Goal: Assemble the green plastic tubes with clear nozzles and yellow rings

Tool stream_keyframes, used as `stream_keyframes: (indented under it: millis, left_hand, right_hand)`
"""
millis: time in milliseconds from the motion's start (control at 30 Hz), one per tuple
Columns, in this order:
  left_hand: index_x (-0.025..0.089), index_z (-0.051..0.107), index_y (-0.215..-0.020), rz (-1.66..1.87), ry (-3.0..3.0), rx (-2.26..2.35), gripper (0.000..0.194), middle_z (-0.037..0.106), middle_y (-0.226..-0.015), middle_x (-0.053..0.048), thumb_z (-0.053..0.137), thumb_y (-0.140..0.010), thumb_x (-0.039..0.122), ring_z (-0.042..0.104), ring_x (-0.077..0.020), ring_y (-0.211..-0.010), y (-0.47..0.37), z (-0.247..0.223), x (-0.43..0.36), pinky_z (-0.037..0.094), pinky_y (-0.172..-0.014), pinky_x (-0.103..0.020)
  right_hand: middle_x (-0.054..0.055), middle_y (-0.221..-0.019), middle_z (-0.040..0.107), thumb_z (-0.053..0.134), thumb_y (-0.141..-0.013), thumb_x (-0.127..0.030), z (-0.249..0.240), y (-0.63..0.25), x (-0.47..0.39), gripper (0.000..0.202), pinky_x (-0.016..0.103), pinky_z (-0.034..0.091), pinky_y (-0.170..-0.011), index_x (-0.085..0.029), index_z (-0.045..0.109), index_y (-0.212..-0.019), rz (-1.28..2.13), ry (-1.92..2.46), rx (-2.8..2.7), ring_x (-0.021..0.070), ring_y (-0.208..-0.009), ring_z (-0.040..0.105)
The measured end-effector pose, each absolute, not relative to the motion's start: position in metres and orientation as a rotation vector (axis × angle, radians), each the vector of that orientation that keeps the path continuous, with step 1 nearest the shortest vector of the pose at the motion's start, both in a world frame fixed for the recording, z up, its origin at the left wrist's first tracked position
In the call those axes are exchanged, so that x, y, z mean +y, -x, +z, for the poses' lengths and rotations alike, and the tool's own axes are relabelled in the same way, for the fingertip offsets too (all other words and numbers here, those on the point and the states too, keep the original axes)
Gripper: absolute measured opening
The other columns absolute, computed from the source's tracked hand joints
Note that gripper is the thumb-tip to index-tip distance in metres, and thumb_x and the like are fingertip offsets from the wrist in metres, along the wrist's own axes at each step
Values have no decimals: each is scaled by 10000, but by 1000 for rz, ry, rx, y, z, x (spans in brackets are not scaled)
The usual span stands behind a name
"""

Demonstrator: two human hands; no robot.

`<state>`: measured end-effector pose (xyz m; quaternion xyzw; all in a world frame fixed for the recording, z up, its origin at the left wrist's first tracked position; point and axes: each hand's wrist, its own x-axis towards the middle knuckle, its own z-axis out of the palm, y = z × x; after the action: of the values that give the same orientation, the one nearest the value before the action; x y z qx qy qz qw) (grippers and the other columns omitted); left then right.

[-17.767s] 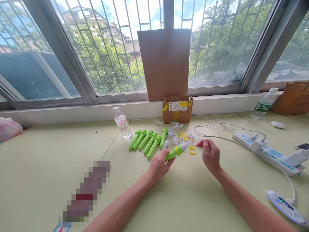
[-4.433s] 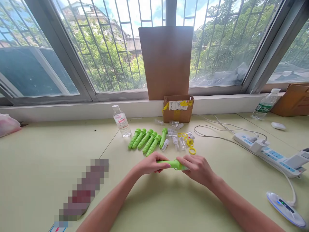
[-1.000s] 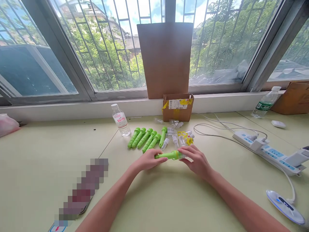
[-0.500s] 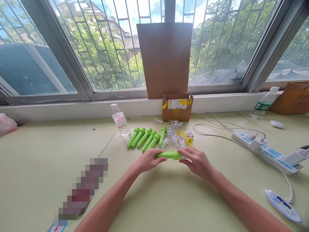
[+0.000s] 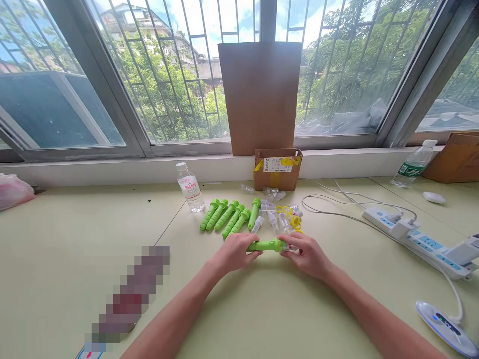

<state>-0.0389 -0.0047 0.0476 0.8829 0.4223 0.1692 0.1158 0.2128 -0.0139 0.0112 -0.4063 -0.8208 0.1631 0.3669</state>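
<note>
Held level above the near side of the pile is a green plastic tube [image 5: 266,245] with a ribbed collar. My left hand [image 5: 236,253] is closed round its left end. On the right, my right hand [image 5: 306,255] pinches the clear threaded piece [image 5: 286,246] at the collar, where a bit of red shows inside. Just beyond my hands lie several similar green tubes [image 5: 225,216], side by side and slanted. Next to them are small clear vials with white caps [image 5: 257,224] and yellow rings [image 5: 295,221].
A small cardboard box [image 5: 277,169] stands behind the pile, before a brown board [image 5: 262,97]. Water bottles stand at left [image 5: 190,188] and right [image 5: 415,164]. A power strip [image 5: 422,242] with cables lies at right, a white oval device [image 5: 445,326] nearer, a blurred-out object [image 5: 130,294] at left.
The view has shifted slightly. Both hands still hold the tube; my right fingers have changed their grip a little, and red now shows in the clear end.
</note>
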Motion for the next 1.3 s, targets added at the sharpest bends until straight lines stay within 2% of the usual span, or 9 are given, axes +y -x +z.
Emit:
stream_keyframes:
  millis: [133,267,367,467,767,1000,1100,1200,1300]
  left_hand:
    - [185,563,-709,492,-2407,1231,124,483,-577,27,574,-766,294,406,-103,-535,42,51,-6,256,-509,-228]
    - [172,541,-691,434,-2124,1118,287,454,-556,46,594,-772,442,416,-85,-513,44,54,-5,283,-476,-204]
    - [167,556,-747,318,-1835,1092,417,478,-518,47,582,-752,583,436,-89,-443,48,55,-1,305,-420,-204]
    - [156,576,-796,343,-1677,1046,483,496,-504,38,529,-773,635,416,-81,-394,54,57,4,295,-374,-202]
    - [138,665,-930,411,-1679,906,441,386,-552,56,591,-782,547,342,-53,-443,55,64,1,365,-386,-181]
    - [159,681,-955,392,-1842,961,430,359,-574,50,525,-823,537,287,-46,-432,54,72,-2,283,-373,-177]
    - [148,680,-900,415,-1889,959,408,367,-578,40,527,-823,518,290,-57,-469,54,75,-3,248,-408,-191]
    - [137,660,-805,450,-1953,922,378,384,-586,29,528,-830,490,307,-71,-522,53,76,-5,236,-463,-208]
    - [135,661,-808,436,-1994,939,375,403,-589,24,517,-839,480,322,-80,-537,52,73,-6,232,-484,-219]
  right_hand:
    - [66,-926,681,582,-878,-216,14,-205,-17,261,321,520,-731,-256,653,-1125,-45,896,-2184,193,-840,594]
    - [58,-973,673,578,-873,-156,17,-205,-21,316,300,519,-728,-295,637,-1151,-295,844,-2179,183,-853,583]
    - [51,-978,666,562,-871,-114,17,-206,-23,360,290,514,-727,-323,636,-1154,-385,843,-2161,177,-859,585]
    - [49,-963,662,553,-864,-84,17,-204,-24,400,295,509,-736,-340,634,-1160,-431,848,-2119,176,-855,587]
    - [48,-911,656,574,-884,-185,21,-212,-22,329,259,485,-669,-330,625,-1175,-438,858,-2191,160,-785,590]
    - [57,-863,672,557,-901,-237,23,-206,-24,226,252,482,-642,-272,650,-1104,-310,913,-2185,172,-776,612]
    - [59,-867,683,567,-896,-257,26,-203,-26,216,257,498,-663,-264,649,-1096,-162,926,-2172,173,-783,629]
    - [60,-898,698,600,-873,-269,25,-204,-26,263,275,521,-679,-266,632,-1134,78,951,-2175,176,-782,645]
    - [56,-973,701,642,-835,-276,20,-207,-24,336,272,544,-682,-258,616,-1170,453,979,-2123,174,-800,662]
